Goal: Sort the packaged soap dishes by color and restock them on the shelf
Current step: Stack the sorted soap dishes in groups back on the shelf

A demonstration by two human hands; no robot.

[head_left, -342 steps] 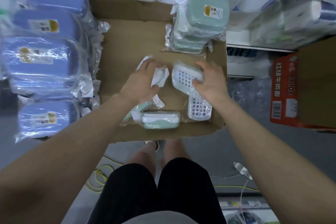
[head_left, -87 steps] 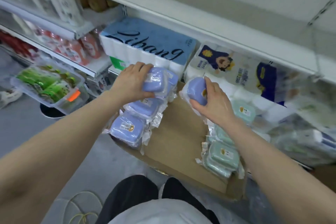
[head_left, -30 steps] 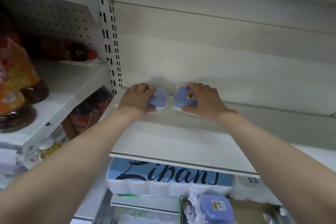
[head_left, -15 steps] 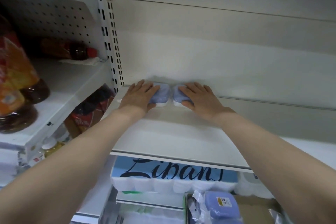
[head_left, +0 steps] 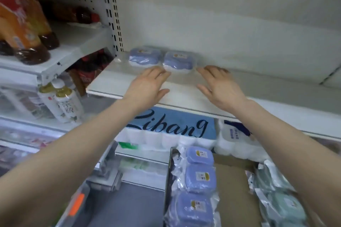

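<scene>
Blue soap dishes (head_left: 144, 56) (head_left: 178, 60): two wrapped, side by side at shelf (head_left: 184, 90) rear.
Left hand (head_left: 147, 86) and right hand (head_left: 219, 86) flat-fingered, holding nothing, just short of them; labels blurred, unreadable.

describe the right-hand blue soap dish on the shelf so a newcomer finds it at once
Start at the white shelf above the blue "Libang" tissue pack. Two blue packaged soap dishes sit side by side at its back wall. The target is the right blue dish, farther from the slotted upright than the left blue dish.
</scene>
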